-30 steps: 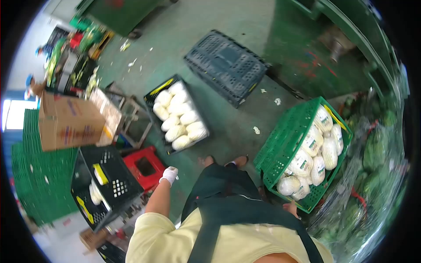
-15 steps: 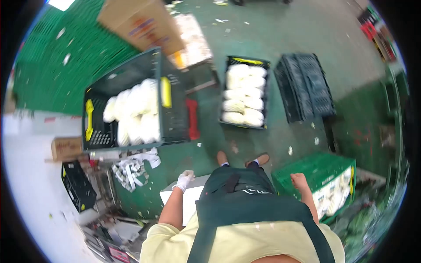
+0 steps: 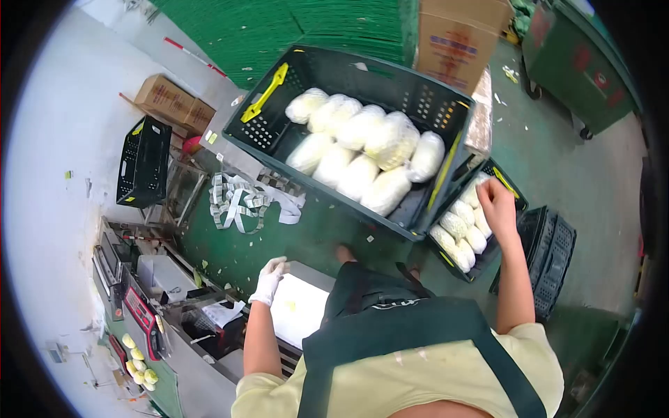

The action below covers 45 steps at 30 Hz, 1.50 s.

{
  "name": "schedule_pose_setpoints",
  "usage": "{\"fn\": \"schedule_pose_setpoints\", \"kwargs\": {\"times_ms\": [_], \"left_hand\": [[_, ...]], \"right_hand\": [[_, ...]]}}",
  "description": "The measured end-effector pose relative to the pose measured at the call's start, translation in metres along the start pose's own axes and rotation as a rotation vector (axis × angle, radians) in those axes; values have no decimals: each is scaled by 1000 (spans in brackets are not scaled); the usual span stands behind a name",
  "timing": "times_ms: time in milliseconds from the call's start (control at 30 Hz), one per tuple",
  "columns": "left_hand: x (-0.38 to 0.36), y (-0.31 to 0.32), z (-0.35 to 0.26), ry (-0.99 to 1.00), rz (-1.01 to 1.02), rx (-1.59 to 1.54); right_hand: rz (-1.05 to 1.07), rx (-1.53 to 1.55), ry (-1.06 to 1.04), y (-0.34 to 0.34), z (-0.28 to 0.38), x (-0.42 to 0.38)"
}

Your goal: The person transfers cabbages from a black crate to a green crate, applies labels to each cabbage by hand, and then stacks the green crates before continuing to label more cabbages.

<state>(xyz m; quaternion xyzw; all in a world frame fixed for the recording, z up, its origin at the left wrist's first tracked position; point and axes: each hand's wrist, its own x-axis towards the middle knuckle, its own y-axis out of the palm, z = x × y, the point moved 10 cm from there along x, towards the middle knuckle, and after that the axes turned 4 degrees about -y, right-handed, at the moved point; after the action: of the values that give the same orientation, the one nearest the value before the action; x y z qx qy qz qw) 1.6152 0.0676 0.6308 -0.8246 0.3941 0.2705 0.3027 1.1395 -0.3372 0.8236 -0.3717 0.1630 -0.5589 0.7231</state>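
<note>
My left hand (image 3: 268, 280), in a white glove, hangs over the near edge of a white-topped surface (image 3: 298, 306); its fingers are loosely bent and nothing shows in them. My bare right hand (image 3: 497, 205) is raised at the right with its fingers curled in, and no object shows in it. In this view it overlaps a smaller dark crate (image 3: 519, 198) of pale wrapped cabbages (image 3: 454, 224). Ahead of me stands a large dark crate (image 3: 327, 182) with yellow handles, holding two rows of napa cabbages (image 3: 359, 129) wrapped in clear film.
Stacked black crates (image 3: 554, 261) stand at the right, with a green wheeled bin (image 3: 582, 66) beyond. A cardboard box (image 3: 453, 45) is behind the large crate. White strapping (image 3: 240, 202) lies heaped on the left. A red-framed scale (image 3: 141, 313) sits on the bench at lower left.
My view has swung left, so the large crate is now in front. The right hand has risen from beside my hip to over the smaller crate in view. The left hand stays low.
</note>
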Motion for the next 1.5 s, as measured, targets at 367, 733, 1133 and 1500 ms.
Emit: {"fn": "schedule_pose_setpoints", "kwargs": {"times_ms": [367,733,1133,1500], "left_hand": [[102,-229,8,-41,-126,-94],[233,-345,-89,69,-56,-205],[376,-462,-67,-160,115,-285],[447,-392,-425,490,240,109]], "right_hand": [[566,-368,-692,283,270,94],[400,-141,-541,374,403,209],[60,-463,-432,386,436,292],[-797,-861,-341,60,475,566]]}}
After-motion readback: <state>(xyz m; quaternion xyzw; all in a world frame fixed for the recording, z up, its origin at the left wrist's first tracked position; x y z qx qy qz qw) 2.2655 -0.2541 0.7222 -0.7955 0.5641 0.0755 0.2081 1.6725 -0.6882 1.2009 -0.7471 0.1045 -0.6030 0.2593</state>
